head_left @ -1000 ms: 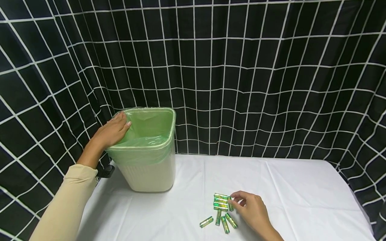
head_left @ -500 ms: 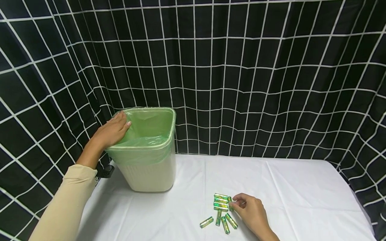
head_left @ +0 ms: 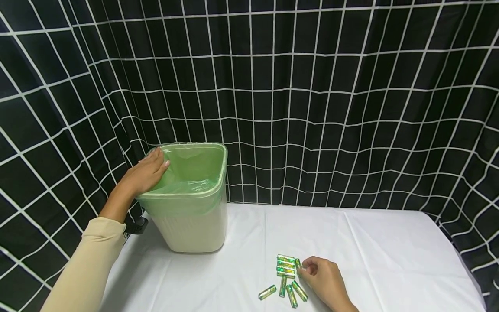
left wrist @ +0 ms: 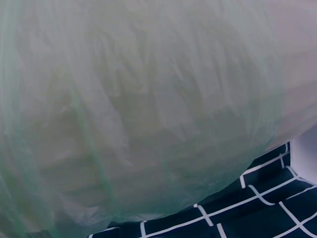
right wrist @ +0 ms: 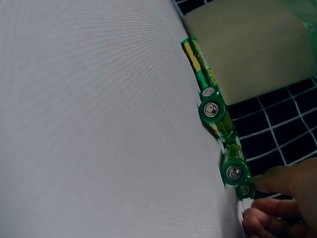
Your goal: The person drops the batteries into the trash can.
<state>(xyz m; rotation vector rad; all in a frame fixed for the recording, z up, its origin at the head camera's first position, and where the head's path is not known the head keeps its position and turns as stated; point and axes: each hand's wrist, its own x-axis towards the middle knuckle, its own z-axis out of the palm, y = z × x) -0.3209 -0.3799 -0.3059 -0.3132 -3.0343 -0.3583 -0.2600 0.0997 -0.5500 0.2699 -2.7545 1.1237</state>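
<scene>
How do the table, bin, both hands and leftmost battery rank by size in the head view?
1. Table
2. Bin
3. Left hand and right hand: too alike to rank, as nearness may mislead
4. Leftmost battery

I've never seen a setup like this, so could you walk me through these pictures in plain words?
Of course. There's no machine here: just a person's two bare hands. The wide picture comes from a camera worn on the head. The left wrist camera shows mostly the green liner of the bin; the right wrist camera looks low across the white table. On it stand the bin and several green batteries, some side by side, others loose, all lying flat. The left hand rests on the bin's rim. The right hand has its fingertips at one battery; whether it grips it is hard to tell.
</scene>
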